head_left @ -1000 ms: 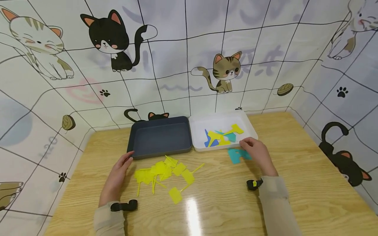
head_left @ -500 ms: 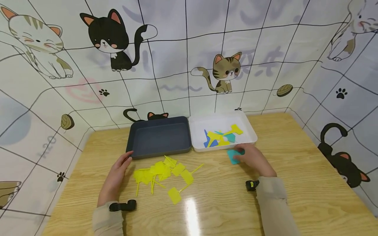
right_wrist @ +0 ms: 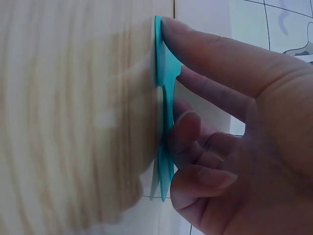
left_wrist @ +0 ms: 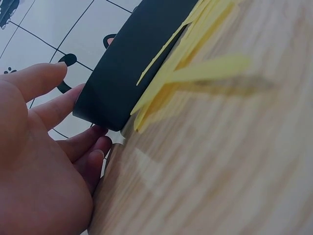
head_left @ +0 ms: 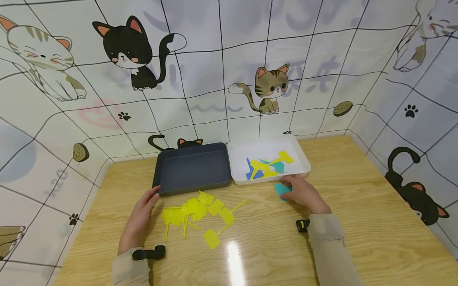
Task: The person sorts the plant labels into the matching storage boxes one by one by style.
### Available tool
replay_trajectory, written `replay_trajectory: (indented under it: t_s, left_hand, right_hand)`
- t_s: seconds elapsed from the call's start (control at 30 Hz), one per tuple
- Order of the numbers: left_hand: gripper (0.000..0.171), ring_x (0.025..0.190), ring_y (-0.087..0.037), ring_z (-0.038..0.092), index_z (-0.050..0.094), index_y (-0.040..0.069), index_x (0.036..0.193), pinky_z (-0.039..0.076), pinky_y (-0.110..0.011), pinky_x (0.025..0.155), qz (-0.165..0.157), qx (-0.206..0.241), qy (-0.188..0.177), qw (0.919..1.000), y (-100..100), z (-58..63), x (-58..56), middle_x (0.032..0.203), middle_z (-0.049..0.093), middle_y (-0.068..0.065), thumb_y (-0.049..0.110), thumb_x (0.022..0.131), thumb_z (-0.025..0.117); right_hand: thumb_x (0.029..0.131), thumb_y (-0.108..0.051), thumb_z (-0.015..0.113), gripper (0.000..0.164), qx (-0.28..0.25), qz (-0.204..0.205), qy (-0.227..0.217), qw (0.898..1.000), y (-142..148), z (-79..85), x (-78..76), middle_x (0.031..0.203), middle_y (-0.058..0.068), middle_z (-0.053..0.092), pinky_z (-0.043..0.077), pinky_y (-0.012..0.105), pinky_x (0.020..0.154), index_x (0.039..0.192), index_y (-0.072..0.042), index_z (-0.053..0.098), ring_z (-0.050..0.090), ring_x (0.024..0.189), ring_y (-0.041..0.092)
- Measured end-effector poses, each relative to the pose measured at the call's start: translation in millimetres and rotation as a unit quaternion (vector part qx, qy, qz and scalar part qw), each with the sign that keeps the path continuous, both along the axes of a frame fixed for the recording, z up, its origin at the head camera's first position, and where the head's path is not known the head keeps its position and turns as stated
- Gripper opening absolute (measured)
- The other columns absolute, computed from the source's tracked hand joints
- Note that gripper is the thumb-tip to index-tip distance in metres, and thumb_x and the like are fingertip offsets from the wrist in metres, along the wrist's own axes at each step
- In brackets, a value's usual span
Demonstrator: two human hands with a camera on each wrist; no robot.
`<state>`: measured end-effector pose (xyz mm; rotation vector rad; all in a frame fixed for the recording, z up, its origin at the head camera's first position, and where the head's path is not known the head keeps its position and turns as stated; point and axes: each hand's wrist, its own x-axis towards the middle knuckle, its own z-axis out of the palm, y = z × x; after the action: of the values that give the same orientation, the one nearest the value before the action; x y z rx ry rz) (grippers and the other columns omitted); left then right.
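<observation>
In the head view my left hand [head_left: 140,216] is at the near left corner of a dark grey tray [head_left: 193,188]. The left wrist view shows its fingertips [left_wrist: 73,100] against the tray's end, with the thumb standing apart. My right hand [head_left: 304,194] grips teal T-shaped plastic plant labels [head_left: 282,191] lying on the table, just in front of a white tray [head_left: 304,172]. In the right wrist view the thumb touches the wide end of the teal labels and the other fingers curl over them. Their exact number is hidden.
A loose pile of yellow plant labels [head_left: 193,206] lies before the dark tray, with one yellow label [head_left: 212,239] nearer the front. Inside the white tray are yellow labels [head_left: 285,156], blue pieces [head_left: 255,173] and a teal piece [head_left: 278,167]. A cat-printed wall covering [head_left: 207,79] stands behind.
My right hand has come down from the white tray's near edge onto the teal labels and moved slightly left, its fingers closing on them. The left hand stays at the dark tray's corner.
</observation>
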<state>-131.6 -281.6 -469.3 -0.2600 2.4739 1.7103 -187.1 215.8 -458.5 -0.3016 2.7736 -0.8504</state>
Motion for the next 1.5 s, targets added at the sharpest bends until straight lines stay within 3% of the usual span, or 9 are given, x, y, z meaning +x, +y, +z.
replay_trajectory:
  t_s: [0.17,0.43,0.57,0.8,0.93,1.07,1.33,1.5]
  left_hand:
    - [0.052,0.133,-0.023,0.009,0.031,0.021,0.140,0.008,-0.050,0.105,-0.001,0.019,-0.005,0.9998,7,15.5,6.6,0.146,0.018,-0.002,0.042,0.093,0.041]
    - [0.050,0.133,-0.021,0.012,0.032,0.025,0.139,0.011,-0.048,0.105,-0.004,0.014,-0.001,0.9999,-2,-2.7,2.2,0.146,0.019,0.001,0.044,0.093,0.040]
    - [0.051,0.133,-0.021,0.013,0.032,0.025,0.139,0.011,-0.048,0.105,-0.004,0.012,0.001,0.9999,-2,-4.5,3.0,0.146,0.019,0.001,0.045,0.092,0.040]
    - [0.051,0.133,-0.020,0.014,0.032,0.024,0.138,0.011,-0.047,0.105,-0.001,0.012,0.000,0.9999,-2,-4.3,3.5,0.146,0.019,0.001,0.045,0.092,0.040]
    - [0.051,0.133,-0.020,0.014,0.032,0.025,0.138,0.011,-0.048,0.105,0.004,0.013,-0.004,0.9999,-2,-3.6,2.5,0.145,0.020,0.001,0.045,0.092,0.040]
    - [0.050,0.133,-0.020,0.014,0.033,0.026,0.138,0.011,-0.048,0.105,0.002,0.010,-0.002,0.9999,-1,-3.1,1.0,0.145,0.020,0.002,0.045,0.092,0.040]
    - [0.051,0.134,-0.021,0.009,0.032,0.024,0.139,0.010,-0.049,0.105,-0.007,0.007,0.010,0.9999,-1,-2.7,-0.2,0.146,0.017,0.002,0.044,0.093,0.040]
    - [0.051,0.133,-0.021,0.013,0.033,0.024,0.138,0.011,-0.048,0.105,-0.001,0.007,0.005,1.0000,0,-2.5,-0.7,0.146,0.018,0.001,0.045,0.092,0.040]
  right_hand:
    - [0.075,-0.029,0.072,0.052,0.002,0.000,-0.001,1.000,-1,0.1,-0.4,0.116,0.012,0.046,0.041,0.046,0.082,0.119,-0.010,0.053,0.047,0.101,0.026]
    - [0.074,-0.026,0.073,0.042,-0.013,0.021,-0.020,0.999,-2,-1.8,-1.7,0.111,0.011,0.045,0.041,0.042,0.081,0.107,-0.009,0.055,0.046,0.098,0.026]
    - [0.073,-0.024,0.074,0.036,-0.014,0.035,-0.018,0.999,-3,-1.4,-0.7,0.103,0.008,0.048,0.041,0.039,0.077,0.101,-0.010,0.056,0.045,0.091,0.023]
    - [0.075,-0.019,0.073,0.036,-0.019,0.049,-0.027,0.998,-7,-0.3,0.4,0.097,0.005,0.052,0.041,0.038,0.076,0.106,-0.011,0.057,0.046,0.087,0.021]
    - [0.075,-0.019,0.072,0.029,-0.013,0.052,-0.030,0.998,-8,0.9,0.3,0.087,0.004,0.050,0.038,0.033,0.069,0.097,-0.011,0.055,0.044,0.079,0.019]
    - [0.076,-0.018,0.071,0.026,-0.041,0.044,-0.039,0.997,-7,3.8,1.0,0.081,0.005,0.046,0.035,0.031,0.064,0.092,-0.009,0.053,0.042,0.073,0.019]
    - [0.082,-0.029,0.065,0.023,-0.082,0.021,-0.046,0.995,-1,3.4,-2.0,0.087,0.002,0.051,0.038,0.032,0.069,0.094,-0.012,0.056,0.045,0.078,0.019]
    - [0.083,-0.030,0.063,0.032,-0.107,0.026,-0.039,0.993,-2,5.2,-2.7,0.093,0.001,0.054,0.040,0.033,0.072,0.108,-0.010,0.060,0.046,0.083,0.019]
